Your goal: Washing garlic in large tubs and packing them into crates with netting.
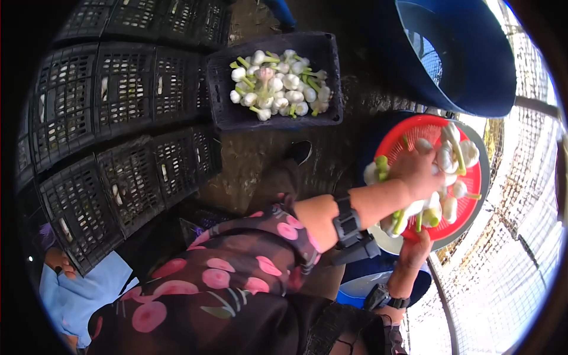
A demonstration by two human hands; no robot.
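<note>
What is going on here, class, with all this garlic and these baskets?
A person works over a red basket of white garlic bulbs with green stalks. The left hand reaches into the bulbs, while the right hand supports the basket's lower rim. Ahead on the wet ground, a black crate holds more bulbs. Stacked black crates stand to the left, and a blue tub sits beyond the basket.

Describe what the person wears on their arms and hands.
Both hands are bare, no gloves. The left arm has a dark sleeve with pink round blotches, pushed up, and a black strapped band at the wrist. The right wrist carries a similar black band.
</note>
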